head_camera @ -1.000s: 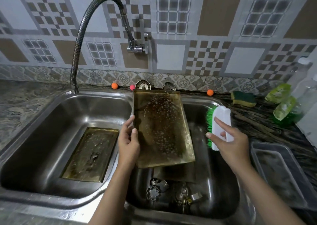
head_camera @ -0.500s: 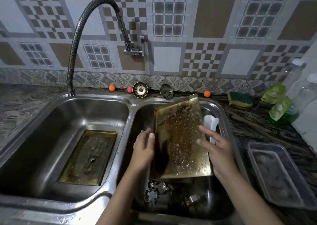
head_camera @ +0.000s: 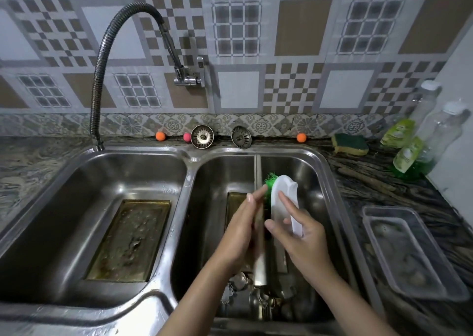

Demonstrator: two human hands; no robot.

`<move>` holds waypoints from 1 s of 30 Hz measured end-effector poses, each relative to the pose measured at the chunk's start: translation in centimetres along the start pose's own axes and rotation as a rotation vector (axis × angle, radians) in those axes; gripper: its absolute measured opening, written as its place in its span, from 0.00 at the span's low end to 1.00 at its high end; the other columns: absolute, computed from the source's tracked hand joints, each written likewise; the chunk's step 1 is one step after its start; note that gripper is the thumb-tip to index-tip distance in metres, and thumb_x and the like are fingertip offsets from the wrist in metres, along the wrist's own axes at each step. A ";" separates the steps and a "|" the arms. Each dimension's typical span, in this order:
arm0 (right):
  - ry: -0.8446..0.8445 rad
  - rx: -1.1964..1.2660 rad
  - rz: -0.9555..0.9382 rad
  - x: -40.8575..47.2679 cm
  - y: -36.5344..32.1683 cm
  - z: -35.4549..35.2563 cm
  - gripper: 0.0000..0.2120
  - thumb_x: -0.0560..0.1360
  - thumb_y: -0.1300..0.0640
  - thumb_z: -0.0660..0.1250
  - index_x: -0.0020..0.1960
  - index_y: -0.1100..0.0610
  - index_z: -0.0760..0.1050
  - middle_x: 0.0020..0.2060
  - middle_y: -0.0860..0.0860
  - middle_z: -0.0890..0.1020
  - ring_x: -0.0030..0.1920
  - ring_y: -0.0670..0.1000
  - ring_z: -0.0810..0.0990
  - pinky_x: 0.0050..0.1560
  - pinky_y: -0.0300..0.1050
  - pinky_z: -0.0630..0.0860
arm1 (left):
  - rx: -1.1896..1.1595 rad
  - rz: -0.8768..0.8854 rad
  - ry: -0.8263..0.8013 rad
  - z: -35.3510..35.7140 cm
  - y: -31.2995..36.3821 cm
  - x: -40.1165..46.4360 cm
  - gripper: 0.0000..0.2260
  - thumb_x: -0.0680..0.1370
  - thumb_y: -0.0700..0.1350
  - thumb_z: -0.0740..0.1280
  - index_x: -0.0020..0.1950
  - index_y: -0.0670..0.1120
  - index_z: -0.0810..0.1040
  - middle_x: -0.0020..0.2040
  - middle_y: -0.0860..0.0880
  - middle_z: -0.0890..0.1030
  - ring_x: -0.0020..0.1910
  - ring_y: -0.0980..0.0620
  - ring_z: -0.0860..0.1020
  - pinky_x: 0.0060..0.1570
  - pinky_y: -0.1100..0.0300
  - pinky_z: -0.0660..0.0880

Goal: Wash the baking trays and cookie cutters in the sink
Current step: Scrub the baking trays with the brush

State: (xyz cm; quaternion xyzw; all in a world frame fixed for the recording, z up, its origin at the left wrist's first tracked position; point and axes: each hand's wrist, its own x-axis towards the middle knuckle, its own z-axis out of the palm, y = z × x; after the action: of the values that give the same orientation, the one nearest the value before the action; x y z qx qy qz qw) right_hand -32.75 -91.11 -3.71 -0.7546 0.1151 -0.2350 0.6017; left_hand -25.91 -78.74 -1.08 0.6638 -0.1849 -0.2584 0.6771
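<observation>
Left hand steadies upright tray; right hand grips brush beside it

In the left basin lies a baking tray; in the right basin — at three o'clock from it — an upright tray stands edge-on, cookie cutters at six o'clock.
</observation>
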 end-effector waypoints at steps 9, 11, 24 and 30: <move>0.097 -0.277 -0.154 3.6 0.8 -2.0 0.29 0.71 0.44 0.71 0.70 0.44 0.67 0.42 0.51 0.72 0.41 0.42 0.73 0.44 0.29 0.71 | 0.066 0.233 0.134 -0.2 -1.1 -2.3 0.20 0.77 0.44 0.61 0.68 0.56 0.70 0.66 0.66 0.73 0.70 0.67 0.65 0.72 0.62 0.59; 0.187 -0.340 -0.065 5.4 0.2 -2.5 0.27 0.73 0.48 0.69 0.70 0.45 0.67 0.47 0.53 0.70 0.43 0.43 0.74 0.44 0.31 0.72 | 0.060 0.249 0.122 -0.1 -1.1 -2.7 0.20 0.78 0.45 0.61 0.69 0.57 0.70 0.68 0.65 0.71 0.71 0.66 0.64 0.72 0.59 0.56; 0.193 -0.464 -0.095 7.4 0.2 -0.8 0.29 0.71 0.38 0.62 0.69 0.46 0.70 0.60 0.55 0.75 0.56 0.54 0.78 0.50 0.48 0.79 | -0.105 0.235 0.185 -0.7 -1.7 -1.7 0.20 0.75 0.43 0.65 0.68 0.51 0.72 0.70 0.51 0.74 0.72 0.52 0.68 0.73 0.47 0.61; -0.084 -0.386 -0.313 -2.6 0.1 3.1 0.25 0.74 0.43 0.62 0.70 0.39 0.66 0.64 0.50 0.72 0.59 0.48 0.75 0.51 0.39 0.78 | -0.290 0.225 0.333 -4.3 -1.0 -1.1 0.21 0.77 0.36 0.64 0.69 0.48 0.71 0.58 0.50 0.82 0.50 0.52 0.81 0.47 0.61 0.78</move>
State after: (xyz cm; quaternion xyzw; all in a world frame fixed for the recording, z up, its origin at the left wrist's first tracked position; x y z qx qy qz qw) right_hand -33.48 -87.33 -4.83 -0.8733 0.0147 -0.2674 0.4069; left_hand -24.31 -74.63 -2.17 0.5684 -0.1043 -0.0922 0.8109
